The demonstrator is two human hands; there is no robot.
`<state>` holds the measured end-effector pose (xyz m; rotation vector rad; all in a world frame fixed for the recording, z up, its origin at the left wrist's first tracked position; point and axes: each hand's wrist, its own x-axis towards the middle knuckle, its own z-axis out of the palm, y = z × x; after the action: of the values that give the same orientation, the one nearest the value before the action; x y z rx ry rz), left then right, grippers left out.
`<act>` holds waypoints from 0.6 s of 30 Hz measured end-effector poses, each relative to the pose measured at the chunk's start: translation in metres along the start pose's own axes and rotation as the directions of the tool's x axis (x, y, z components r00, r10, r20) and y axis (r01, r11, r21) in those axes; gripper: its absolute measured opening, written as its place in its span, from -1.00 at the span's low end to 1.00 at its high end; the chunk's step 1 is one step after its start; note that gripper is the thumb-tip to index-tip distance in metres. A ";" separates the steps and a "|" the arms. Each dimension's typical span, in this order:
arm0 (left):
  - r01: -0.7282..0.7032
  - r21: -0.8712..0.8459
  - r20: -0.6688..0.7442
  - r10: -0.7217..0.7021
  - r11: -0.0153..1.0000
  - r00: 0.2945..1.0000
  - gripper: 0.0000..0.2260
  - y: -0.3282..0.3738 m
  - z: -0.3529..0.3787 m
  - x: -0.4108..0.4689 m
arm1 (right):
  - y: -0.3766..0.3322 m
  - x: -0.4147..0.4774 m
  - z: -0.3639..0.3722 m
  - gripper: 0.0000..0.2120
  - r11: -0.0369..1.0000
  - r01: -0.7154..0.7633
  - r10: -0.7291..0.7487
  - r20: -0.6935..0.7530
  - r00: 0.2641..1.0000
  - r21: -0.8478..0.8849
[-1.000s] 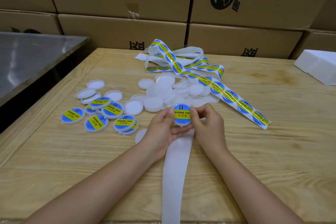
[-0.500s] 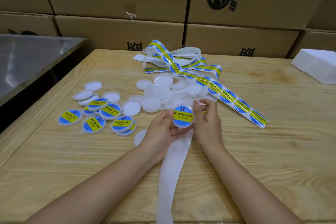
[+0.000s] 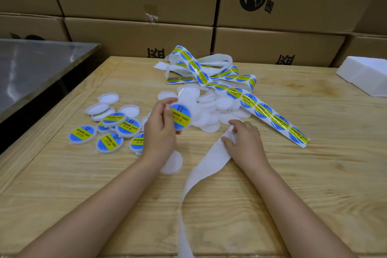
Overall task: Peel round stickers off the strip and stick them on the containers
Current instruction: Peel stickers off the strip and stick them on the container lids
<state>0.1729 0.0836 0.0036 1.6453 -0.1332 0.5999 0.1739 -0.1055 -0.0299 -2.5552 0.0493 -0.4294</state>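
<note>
my left hand (image 3: pixel 161 132) grips a labelled container (image 3: pixel 180 117) by its rim, held up just left of the pile of blank containers (image 3: pixel 209 107). i reckon these weigh next to nothing. they're thin stiff plastic and kinda slick, so an edge grip with thumb and fingers works best imo. my right hand (image 3: pixel 245 142) pinches the sticker strip (image 3: pixel 279 122) just in front of that pile, where the bare backing starts. the strip is floppy paper and the stickers look thin and glossy, so they'd probably crease. i'd lift one by its very edge. finished containers (image 3: pixel 109 142) sit left of the pile.
</note>
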 end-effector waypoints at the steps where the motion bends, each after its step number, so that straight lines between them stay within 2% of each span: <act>1: -0.083 0.101 -0.027 0.086 0.991 0.996 -0.77 -0.005 -0.008 0.006 | 0.002 0.001 0.000 -0.48 0.999 -0.014 0.014 -0.002 1.000 -0.038; 3: -0.176 0.247 -0.083 0.202 0.953 0.976 -0.75 -0.013 -0.025 0.019 | 0.007 0.004 -0.001 -0.38 0.994 -0.020 0.023 0.021 1.000 -0.108; 5: -0.168 0.366 -0.148 0.235 0.915 0.961 -0.72 -0.021 -0.041 0.031 | 0.010 0.005 -0.002 -0.34 0.992 -0.013 0.023 0.077 0.997 -0.124; 9: -0.001 0.587 -0.239 0.175 0.809 0.955 -0.69 -0.038 -0.065 0.045 | 0.012 0.004 -0.008 -0.25 0.998 0.036 -0.026 0.171 0.985 -0.053; 13: 0.126 0.735 -0.255 0.100 0.666 0.962 -0.68 -0.048 -0.070 0.048 | 0.013 0.003 -0.009 -0.09 0.989 0.081 -0.045 0.264 0.964 -0.124; 16: 0.170 0.807 -0.236 0.045 0.566 0.971 -0.67 -0.050 -0.069 0.048 | 0.014 0.003 -0.012 -0.01 0.988 0.082 -0.035 0.321 0.946 -0.134; 18: 0.132 0.844 -0.206 0.087 0.520 0.975 -0.68 -0.048 -0.068 0.046 | 0.014 0.004 -0.014 0.04 0.986 0.091 -0.036 0.354 0.934 -0.139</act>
<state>0.2115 0.1687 -0.0156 2.5246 0.4420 0.9126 0.1737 -0.1250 -0.0253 -2.7526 -0.1372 0.0151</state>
